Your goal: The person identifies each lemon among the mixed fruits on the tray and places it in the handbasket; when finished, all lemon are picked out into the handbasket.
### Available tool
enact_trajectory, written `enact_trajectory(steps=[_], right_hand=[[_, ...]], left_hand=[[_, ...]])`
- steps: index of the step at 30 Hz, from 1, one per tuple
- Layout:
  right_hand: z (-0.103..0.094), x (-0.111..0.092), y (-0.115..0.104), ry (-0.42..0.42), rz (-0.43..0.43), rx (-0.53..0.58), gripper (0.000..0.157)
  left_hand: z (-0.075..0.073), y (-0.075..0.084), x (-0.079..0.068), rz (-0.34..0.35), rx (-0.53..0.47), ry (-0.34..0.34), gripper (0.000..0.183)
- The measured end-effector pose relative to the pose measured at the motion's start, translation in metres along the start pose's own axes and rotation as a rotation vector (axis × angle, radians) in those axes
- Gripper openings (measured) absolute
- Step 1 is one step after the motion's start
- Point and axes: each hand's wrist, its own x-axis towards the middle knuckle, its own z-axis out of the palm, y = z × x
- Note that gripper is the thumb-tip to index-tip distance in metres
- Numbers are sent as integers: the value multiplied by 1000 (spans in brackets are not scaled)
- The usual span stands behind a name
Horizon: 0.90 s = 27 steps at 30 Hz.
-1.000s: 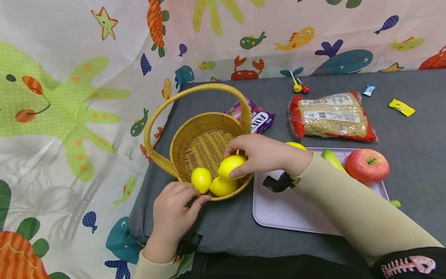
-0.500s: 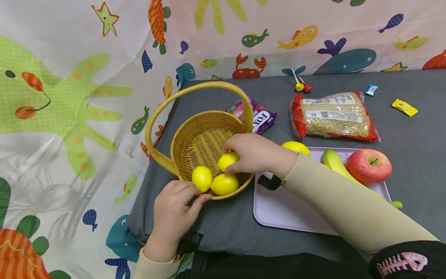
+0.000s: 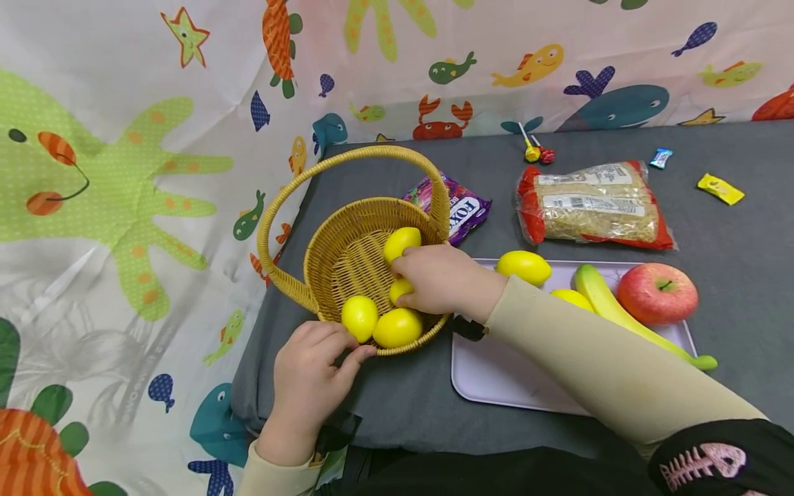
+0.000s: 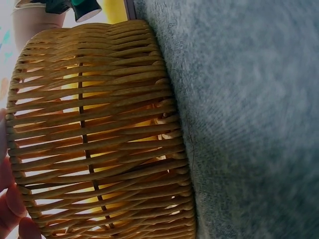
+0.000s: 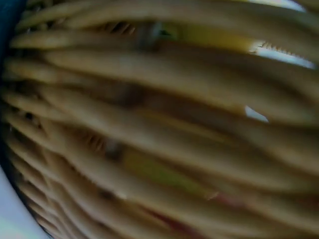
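Observation:
A wicker basket (image 3: 347, 227) with a tall handle stands on the grey cloth in the head view. My left hand (image 3: 316, 375) grips its near rim; in the left wrist view those fingertips (image 4: 12, 204) curl at the woven edge. Reaching into the basket from the right, my right hand (image 3: 443, 279) has a lemon (image 3: 400, 292) between thumb and fingers, mostly hidden by the hand. Just beyond the fingers lies another lemon (image 3: 402, 244). Two more, a left lemon (image 3: 359, 318) and a right lemon (image 3: 398, 328), sit by the near wall. The right wrist view shows blurred wicker (image 5: 149, 109).
Right of the basket, a pale tray (image 3: 515, 379) bears a lemon (image 3: 524, 267) at its back edge, a partly hidden lemon (image 3: 571, 298), a banana (image 3: 611, 306) and an apple (image 3: 657, 293). Behind are a purple candy bag (image 3: 465, 210), a noodle-like packet (image 3: 592, 207), lollipops (image 3: 538, 155) and wrapped sweets (image 3: 719, 189).
My right hand has moved slightly deeper into the basket. A lemon now shows beyond its fingers, with another under the hand. My left hand stays on the rim.

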Motion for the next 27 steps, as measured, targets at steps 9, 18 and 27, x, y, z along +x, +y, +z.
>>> enact_trajectory(steps=[9, 18, 27], right_hand=[[-31, -36, 11, 109, -20, 253, 38], [-60, -94, 63, 24, 140, 460, 46], [-40, -105, 103, 14, 258, 353, 56]], left_hand=[[-1, 0, 1, -3, 2, -7, 33], [-2, 2, 1, -17, 5, -8, 31], [-1, 2, 0, -18, 7, 3, 31]])
